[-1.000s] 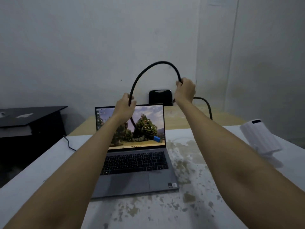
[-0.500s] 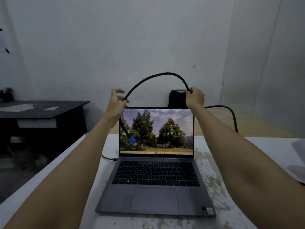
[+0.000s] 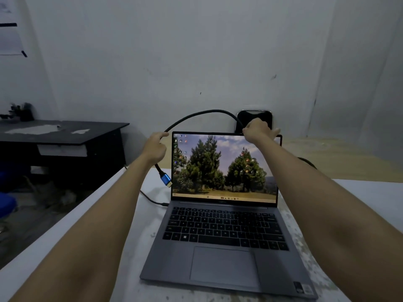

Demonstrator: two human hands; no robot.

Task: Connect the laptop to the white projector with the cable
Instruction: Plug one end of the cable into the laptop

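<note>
The left hand [image 3: 156, 147] was closed on the black cable [image 3: 209, 111] near its free end, and the right hand [image 3: 256, 130] was closed on the same cable farther back, above the top right corner of the screen. Between the hands the cable formed an arch over the laptop [image 3: 220, 225]. The blue plug [image 3: 165, 179] hung below the left hand, with its long axis pointing down and to the right, just beside the left edge of the screen. The left hand was the nearer to the left side of the laptop, where a thinner lead [image 3: 152, 199] was already plugged in. The laptop stood open on a white, stained table [image 3: 135, 225]. A dark desk [image 3: 63, 131] stood at the left against a pale wall. The projector was not in view.
</note>
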